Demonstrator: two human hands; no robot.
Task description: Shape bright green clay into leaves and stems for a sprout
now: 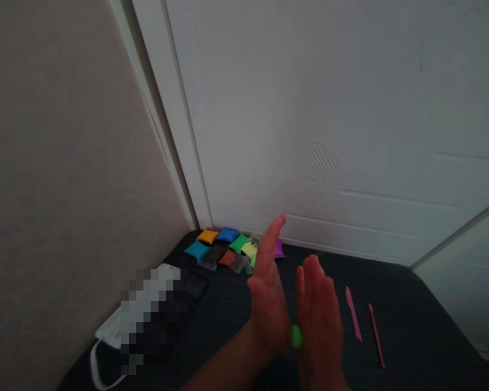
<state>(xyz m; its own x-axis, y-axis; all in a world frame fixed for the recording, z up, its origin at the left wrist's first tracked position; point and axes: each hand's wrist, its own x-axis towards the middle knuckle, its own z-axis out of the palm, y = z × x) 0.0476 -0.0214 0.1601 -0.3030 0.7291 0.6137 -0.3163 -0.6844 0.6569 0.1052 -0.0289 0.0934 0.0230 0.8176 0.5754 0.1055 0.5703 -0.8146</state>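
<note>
A small lump of bright green modelling clay (296,336) is held between my two palms. My left hand (270,298) stands upright with its fingers stretched out, the heel of the palm against the clay's left side. On the other side my right hand (320,309) is also flat and upright, its palm touching the clay. Higher up, the fingers of the two hands are apart. Right of my right hand lie a pink plastic clay knife (353,315) and a thin pink modelling stick (376,335).
Several coloured clay packets, among them a blue one (227,234) and a teal one (197,250), lie at the back of the dark table (407,309). At left are a dark phone-like object (198,288) and a white item with a strap (110,328), partly pixelated. A white panel (248,108) rises behind.
</note>
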